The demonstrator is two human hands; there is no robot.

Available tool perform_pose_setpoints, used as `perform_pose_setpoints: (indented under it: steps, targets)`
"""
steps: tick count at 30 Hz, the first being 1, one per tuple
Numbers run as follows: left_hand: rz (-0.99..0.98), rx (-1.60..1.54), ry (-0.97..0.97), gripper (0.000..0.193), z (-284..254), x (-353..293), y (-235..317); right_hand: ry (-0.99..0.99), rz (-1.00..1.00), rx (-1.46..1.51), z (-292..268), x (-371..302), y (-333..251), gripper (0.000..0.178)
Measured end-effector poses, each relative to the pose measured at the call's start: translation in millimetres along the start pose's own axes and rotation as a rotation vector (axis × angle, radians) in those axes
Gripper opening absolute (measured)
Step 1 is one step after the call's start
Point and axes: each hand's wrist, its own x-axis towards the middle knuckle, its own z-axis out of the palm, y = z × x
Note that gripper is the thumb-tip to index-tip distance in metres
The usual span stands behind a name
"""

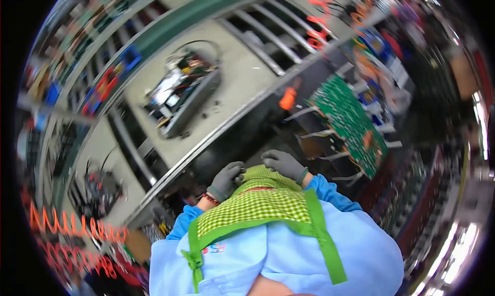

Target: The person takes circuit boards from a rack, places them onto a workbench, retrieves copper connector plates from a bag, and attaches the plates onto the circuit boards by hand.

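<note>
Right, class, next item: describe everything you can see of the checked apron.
The apron is checked in light and dark yellow-green, cloth-like, edged in plain green. Two green straps run over the light blue shirt; the left one has a buckle. It hangs down the wearer's front, with a reddish strip near its middle. The gloved left hand and right hand are beside its lower part; whether they touch it is unclear.
</note>
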Motion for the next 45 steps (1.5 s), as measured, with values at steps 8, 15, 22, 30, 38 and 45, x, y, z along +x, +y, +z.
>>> perform_pose_setpoints:
  steps: [8,15,22,30,38,45]
  targets:
    - [-0.189,0.376,-0.158,0.024,107.5,107.9,4.3,0.692,0.008,0.526,-131.6,-95.7,86.8,0.027]
    - [-0.175,0.205,-0.236,0.018,213.1,167.6,-10.5,1.133,0.101,0.097,-253.8,-188.6,145.2,0.026]
    - [-0.249,0.194,-0.296,0.014,242.7,210.0,-22.3,1.331,0.235,-0.474,-296.9,-194.5,184.6,0.027]
    - [-0.111,0.182,-0.166,0.015,258.2,241.6,16.6,1.369,0.289,-0.331,-295.9,-205.5,196.5,0.02]
    - [-0.255,0.101,-0.166,0.019,234.5,285.2,47.2,1.752,0.486,-0.196,-271.8,-237.2,231.6,0.026]
    - [-0.268,0.25,-0.233,0.022,234.1,317.6,61.5,1.534,0.751,-0.367,-275.8,-244.7,238.6,0.034]
